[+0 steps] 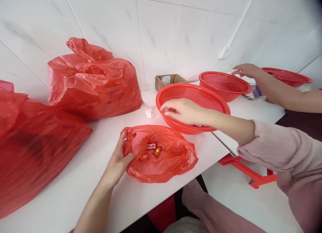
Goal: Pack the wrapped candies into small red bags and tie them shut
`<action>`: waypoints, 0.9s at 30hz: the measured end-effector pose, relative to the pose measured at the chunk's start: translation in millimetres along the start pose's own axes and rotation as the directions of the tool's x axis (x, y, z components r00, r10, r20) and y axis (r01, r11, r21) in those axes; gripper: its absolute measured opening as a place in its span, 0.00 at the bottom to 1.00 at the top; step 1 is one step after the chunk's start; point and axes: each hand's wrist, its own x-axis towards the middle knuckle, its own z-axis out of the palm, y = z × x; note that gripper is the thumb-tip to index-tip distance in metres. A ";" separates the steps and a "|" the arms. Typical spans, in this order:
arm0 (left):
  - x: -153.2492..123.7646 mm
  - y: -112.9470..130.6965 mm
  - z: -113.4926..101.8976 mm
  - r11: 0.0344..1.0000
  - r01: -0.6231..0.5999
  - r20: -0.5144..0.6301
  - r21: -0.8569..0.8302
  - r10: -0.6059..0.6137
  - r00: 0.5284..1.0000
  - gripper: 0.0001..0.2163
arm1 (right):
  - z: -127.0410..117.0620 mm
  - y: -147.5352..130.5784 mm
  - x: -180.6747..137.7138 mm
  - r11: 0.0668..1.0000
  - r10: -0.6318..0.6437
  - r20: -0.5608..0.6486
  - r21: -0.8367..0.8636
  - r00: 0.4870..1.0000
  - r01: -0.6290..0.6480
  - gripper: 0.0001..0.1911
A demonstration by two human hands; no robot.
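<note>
My left hand (117,162) grips the left rim of a thin red plastic bag (161,176), which lies spread and open on the table. Inside the bag are a few small red wrapped candies (157,151) with yellow and white print. Over the near-left rim of a red perforated basket (193,92) is my right hand (184,111), its fingers curled. A dark red bit shows between those fingers, too blurred to name. Some small pieces show low in the basket below my wrist; most of its inside is hidden by my arm.
Two big filled red bags (95,85) stand at the left. A crumpled pale scrap (149,112) and a small cardboard box (169,80) lie near the wall. Another person's arm (279,92) reaches in from the right, by a second red basket (223,82). A red stool (248,172) is below.
</note>
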 end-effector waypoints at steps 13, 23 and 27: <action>-1.9 6.7 3.5 1.000 -0.018 -0.001 -0.021 0.018 1.000 0.39 | 12.7 136.5 -35.9 0.900 0.436 0.485 -0.235 0.758 -0.367 0.12; 1.8 -0.5 -1.1 1.000 -0.024 -0.001 -0.010 0.024 1.000 0.39 | -33.7 68.5 -27.8 0.815 0.227 0.323 0.454 0.919 -0.361 0.18; 0.7 0.0 -0.9 0.999 -0.031 0.008 -0.006 0.031 0.999 0.40 | -20.5 -4.2 -28.8 0.756 0.066 0.487 0.545 0.871 -0.362 0.17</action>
